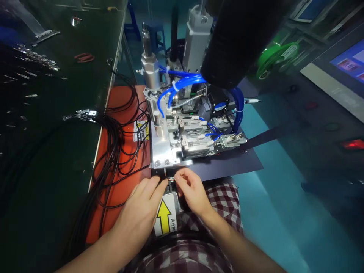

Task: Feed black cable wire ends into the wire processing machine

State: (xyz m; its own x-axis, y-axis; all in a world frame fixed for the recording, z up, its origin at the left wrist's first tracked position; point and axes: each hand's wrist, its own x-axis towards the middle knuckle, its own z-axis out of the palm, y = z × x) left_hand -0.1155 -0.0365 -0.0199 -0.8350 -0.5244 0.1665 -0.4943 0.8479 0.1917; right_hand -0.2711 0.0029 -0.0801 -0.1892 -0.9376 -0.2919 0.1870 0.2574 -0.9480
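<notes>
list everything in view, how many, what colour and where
machine: one, silver and black, centre
tubes: several, blue, on machine
cables: many, black, left
board: one, red, under cables
arrow plate: one, white and yellow, below machine
spool: one, green, upper right
screen: one, mostly blue, far right
tool: one, red, upper left
small piece: one, metallic, at right fingertips
left hand: one, bare, lower centre
right hand: one, bare, beside it

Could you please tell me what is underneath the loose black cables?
Beneath the black cables are a red panel and, under a few strands, a warning label. Whatever lies beneath their densest part is hidden.
</notes>
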